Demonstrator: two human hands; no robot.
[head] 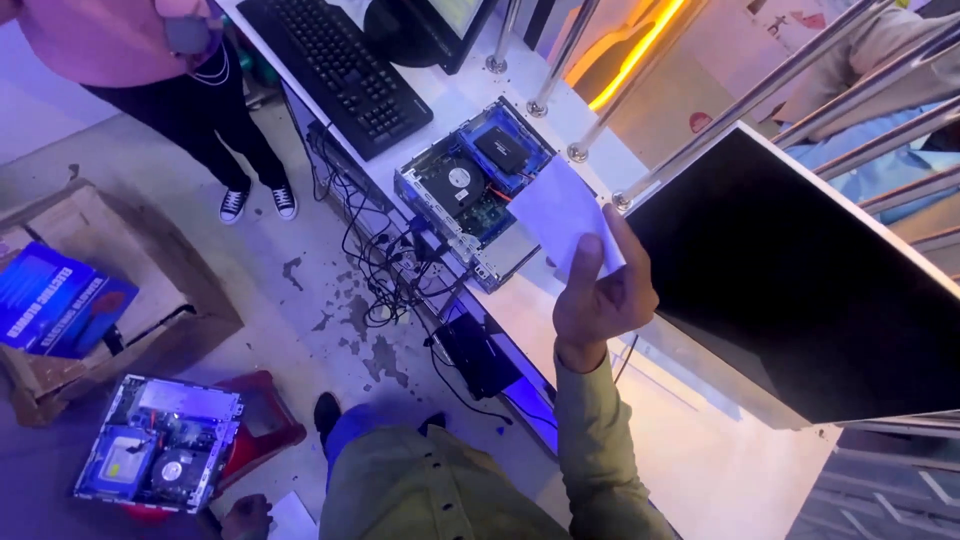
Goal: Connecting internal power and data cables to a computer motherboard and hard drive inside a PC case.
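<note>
My right hand (603,296) is raised over the white counter (700,450) and pinches a white sheet of paper (560,212) between thumb and fingers. The sheet hangs in front of an open small desktop computer (465,185) lying on the counter, with its fan and blue-lit boards showing. A large dark monitor panel (800,290) leans just right of that hand. My left hand (246,516) is low at the bottom left edge, beside another white sheet (293,518); its grip is unclear.
A black keyboard (335,65) lies further along the counter. Cables (390,270) and a black power brick (480,355) hang off its edge. A second open computer (160,455) rests on a red stool. A cardboard box (70,300) and a standing person (200,100) are at left.
</note>
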